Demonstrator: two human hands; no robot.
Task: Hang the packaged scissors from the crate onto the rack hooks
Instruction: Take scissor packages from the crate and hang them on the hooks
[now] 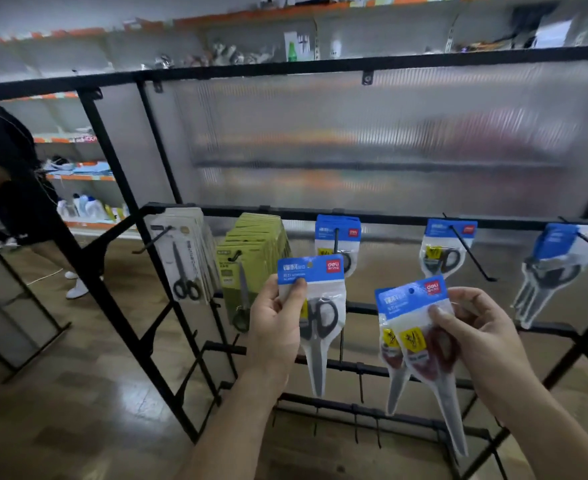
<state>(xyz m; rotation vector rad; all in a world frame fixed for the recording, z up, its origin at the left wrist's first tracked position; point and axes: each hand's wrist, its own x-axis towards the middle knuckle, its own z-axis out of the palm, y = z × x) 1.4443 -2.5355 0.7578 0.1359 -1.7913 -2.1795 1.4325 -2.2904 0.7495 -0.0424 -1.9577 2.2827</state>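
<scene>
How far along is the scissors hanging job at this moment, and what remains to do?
Done: white packs, green packs and blue packs hang on the rack. In hand: the left hand grips one black-scissors pack; the right hand grips two red-scissors packs. Left: these three are not yet on a hook. The crate is out of view, so how many more wait cannot be told.

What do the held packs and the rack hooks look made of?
Black-handled pack and red-handled packs: clear glossy plastic film, scissors showing through; blue header probably printed film or card. Hook: thin black rod, likely painted metal.
</scene>
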